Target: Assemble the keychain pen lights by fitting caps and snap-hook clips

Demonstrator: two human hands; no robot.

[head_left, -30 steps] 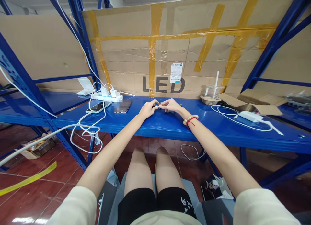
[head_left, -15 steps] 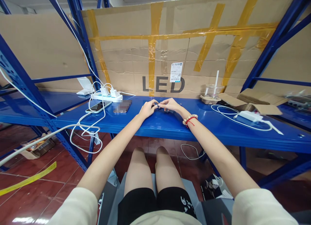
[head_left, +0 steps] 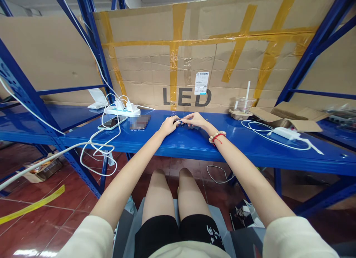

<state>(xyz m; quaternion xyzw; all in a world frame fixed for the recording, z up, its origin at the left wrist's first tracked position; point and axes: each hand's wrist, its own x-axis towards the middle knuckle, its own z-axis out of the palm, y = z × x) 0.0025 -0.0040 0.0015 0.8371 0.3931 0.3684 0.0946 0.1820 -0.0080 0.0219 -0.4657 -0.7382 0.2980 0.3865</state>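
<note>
Both hands meet over the middle of the blue shelf top (head_left: 155, 141). My left hand (head_left: 168, 126) has its fingers curled and closed at a small dark object (head_left: 182, 122) with shiny bits, too small to name. From the other side my right hand (head_left: 194, 119) pinches at the same spot, thumb and forefinger pressed together. A beaded bracelet (head_left: 217, 137) with a red string is on the right wrist. The fingers cover much of what lies between them.
On the left lie a phone (head_left: 140, 122), another phone (head_left: 112, 123) and a white power strip (head_left: 122, 111) with looping cables. On the right are a plastic cup (head_left: 244, 104) with a straw, a white adapter (head_left: 286, 133) and an opened carton (head_left: 289, 115). A large cardboard sheet (head_left: 144, 76) stands behind.
</note>
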